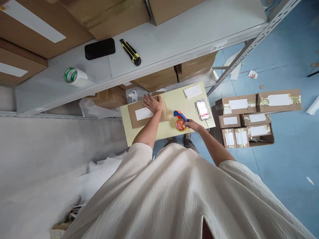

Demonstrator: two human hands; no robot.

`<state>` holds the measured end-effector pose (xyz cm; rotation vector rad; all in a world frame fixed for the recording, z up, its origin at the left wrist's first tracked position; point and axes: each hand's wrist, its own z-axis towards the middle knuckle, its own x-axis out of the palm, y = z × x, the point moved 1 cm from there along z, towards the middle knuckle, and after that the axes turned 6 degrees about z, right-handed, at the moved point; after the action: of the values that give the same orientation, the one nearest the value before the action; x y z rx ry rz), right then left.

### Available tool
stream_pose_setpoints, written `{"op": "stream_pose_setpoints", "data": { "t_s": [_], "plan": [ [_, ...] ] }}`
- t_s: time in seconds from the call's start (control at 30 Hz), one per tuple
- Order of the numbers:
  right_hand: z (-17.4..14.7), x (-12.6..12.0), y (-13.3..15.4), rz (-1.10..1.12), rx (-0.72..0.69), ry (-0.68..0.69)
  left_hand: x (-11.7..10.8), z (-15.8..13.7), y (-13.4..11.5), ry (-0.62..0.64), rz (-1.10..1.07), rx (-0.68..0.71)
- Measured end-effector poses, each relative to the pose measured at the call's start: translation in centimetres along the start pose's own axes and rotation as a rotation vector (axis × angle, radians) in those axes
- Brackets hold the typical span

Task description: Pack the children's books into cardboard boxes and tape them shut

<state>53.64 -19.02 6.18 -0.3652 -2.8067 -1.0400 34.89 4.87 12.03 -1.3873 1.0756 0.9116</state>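
On the pale yellow table [174,132] lies a cardboard box [136,122] with a blank white label [143,114] on top. My left hand [154,103] rests on the box with its fingers spread. A strip of tape shows along the box's right end. My right hand [193,125] grips a tape dispenser [181,119], blue and red with a roll of tape in it, just right of the box. Beyond it lie a white card or pad [192,91] and a blurred-out device [203,109] with a cable.
A grey metal shelf [174,36] crosses above the table, bearing a black phone [100,48], a yellow-black box cutter [130,52], a tape roll [75,76] and large boxes [109,16]. Several labelled boxes [236,104] are stacked on the blue floor at the right.
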Motion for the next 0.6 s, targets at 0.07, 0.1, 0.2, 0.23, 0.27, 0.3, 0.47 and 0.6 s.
{"op": "stream_pose_setpoints", "data": {
  "t_s": [0.07,0.1,0.2,0.23,0.27,0.3,0.47,0.6],
  "plan": [
    [0.1,-0.2,0.0,-0.014,-0.004,-0.003,-1.0,-1.2,1.1,0.055,0.047,0.145],
    [0.1,-0.2,0.0,-0.020,-0.001,0.003,-1.5,-2.0,1.9,0.101,0.085,0.275],
    [0.2,-0.1,0.1,-0.031,0.001,0.031,-3.1,-4.0,4.6,0.339,0.143,0.757],
    [0.2,-0.1,0.1,-0.032,0.001,0.036,-3.4,-4.4,5.4,0.426,0.164,0.878],
    [0.3,0.0,0.1,-0.032,0.003,0.037,-3.7,-4.7,6.0,0.479,0.184,0.952],
    [0.3,0.0,0.1,-0.030,0.006,0.033,-3.7,-4.7,6.5,0.512,0.199,0.996],
    [1.1,0.9,0.7,0.029,-0.010,-0.024,-2.7,-3.9,5.6,0.418,0.172,0.938],
    [1.4,1.6,0.9,0.047,-0.021,-0.032,-1.6,-3.3,3.5,0.341,0.113,0.809]
  ]
}}
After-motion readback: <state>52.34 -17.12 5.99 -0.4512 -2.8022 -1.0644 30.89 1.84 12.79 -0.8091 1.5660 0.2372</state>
